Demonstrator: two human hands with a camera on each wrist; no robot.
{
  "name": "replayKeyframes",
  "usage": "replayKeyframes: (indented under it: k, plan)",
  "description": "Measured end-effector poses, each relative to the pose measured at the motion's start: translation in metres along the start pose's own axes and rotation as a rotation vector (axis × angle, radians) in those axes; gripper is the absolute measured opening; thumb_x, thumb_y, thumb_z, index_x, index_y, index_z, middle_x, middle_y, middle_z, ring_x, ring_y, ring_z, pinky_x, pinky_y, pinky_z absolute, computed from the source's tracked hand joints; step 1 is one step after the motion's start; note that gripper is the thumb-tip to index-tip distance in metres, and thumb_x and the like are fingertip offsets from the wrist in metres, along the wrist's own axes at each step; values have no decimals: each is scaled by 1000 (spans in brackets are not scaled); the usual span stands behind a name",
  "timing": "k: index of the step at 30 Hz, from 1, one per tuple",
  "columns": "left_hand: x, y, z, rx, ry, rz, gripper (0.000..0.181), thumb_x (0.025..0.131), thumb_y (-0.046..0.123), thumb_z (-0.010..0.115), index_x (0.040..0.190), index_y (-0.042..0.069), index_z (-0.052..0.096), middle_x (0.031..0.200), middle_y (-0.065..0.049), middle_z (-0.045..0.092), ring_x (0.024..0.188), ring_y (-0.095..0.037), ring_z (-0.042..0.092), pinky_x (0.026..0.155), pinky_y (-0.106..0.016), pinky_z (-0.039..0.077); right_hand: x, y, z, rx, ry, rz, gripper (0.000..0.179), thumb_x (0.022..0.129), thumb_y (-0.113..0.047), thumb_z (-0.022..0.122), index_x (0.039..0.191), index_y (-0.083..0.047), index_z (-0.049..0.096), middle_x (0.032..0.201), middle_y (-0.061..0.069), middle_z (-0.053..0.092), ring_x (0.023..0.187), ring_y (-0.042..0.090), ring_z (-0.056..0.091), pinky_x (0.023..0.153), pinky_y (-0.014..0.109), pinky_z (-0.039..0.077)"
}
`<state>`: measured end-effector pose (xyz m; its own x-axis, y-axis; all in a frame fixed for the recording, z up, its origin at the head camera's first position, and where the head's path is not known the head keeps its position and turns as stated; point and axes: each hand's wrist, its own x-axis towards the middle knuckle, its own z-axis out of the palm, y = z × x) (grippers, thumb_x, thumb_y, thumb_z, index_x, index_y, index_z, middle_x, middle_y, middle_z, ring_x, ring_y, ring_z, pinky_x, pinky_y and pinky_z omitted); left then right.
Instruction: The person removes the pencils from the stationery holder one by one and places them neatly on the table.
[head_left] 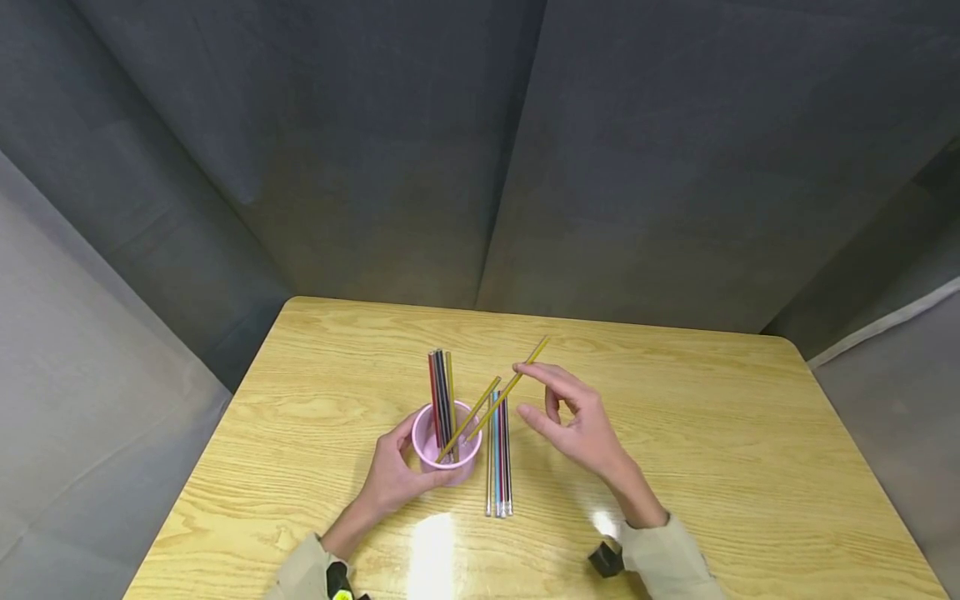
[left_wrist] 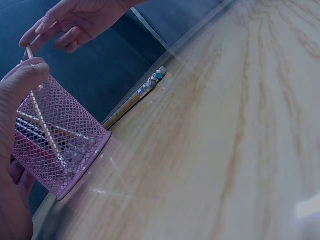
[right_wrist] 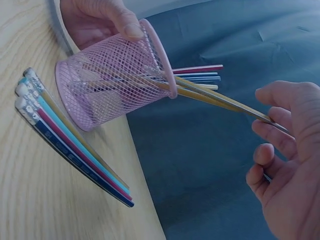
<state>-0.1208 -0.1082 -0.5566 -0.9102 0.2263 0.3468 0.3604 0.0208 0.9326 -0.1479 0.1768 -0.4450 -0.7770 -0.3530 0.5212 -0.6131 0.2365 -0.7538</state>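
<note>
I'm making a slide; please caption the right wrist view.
Right hand touching a yellow pencil slanting into a pink mesh cup gripped by the left hand; eraser-tipped pencils lie alongside.

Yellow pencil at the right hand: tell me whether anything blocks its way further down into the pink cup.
Nothing visible blocks the yellow pencil; its lower end is inside the pink cup. Another yellow pencil leans out over the same side, close beside it.

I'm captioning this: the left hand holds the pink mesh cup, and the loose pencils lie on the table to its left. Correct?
No: the head view shows the loose pencils on the table right of the pink mesh cup, which the left hand holds.
</note>
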Motion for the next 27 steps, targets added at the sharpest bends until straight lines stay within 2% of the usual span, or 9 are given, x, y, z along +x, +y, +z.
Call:
replayKeyframes:
  k: [4,8,15,18,27]
  plan:
    - [0,0,0,4,3,-2,89,66,-1,95,146,2,56,139,-17,66,127,-37,61,112,-35,50,-5,20,-2,22,28,13,53,85,11,77,135,0,67,128,14,68,57,23,47,53,21,41]
    - [0,2,0,16,7,-10,89,66,0,95,146,2,56,138,-18,66,126,-38,62,111,-37,52,-4,20,-4,42,57,4,52,85,9,78,135,-4,68,125,7,69,58,21,47,54,19,41]
    - [0,2,0,11,2,-3,89,67,1,95,146,2,56,139,-16,66,127,-37,61,112,-40,50,-2,19,-6,98,137,-67,49,79,18,77,126,4,71,120,18,71,59,17,47,51,22,40]
    - [0,2,0,19,1,-5,90,66,1,96,147,2,55,140,-16,66,127,-36,61,113,-40,50,-2,20,-7,98,160,-85,49,77,20,78,123,5,72,116,18,72,58,16,46,48,24,37]
    - [-1,2,0,2,5,-35,90,66,1,96,147,2,56,140,-16,65,128,-39,60,114,-41,49,-3,22,-10,65,173,-49,47,73,18,84,116,3,75,107,17,72,56,21,44,48,21,34]
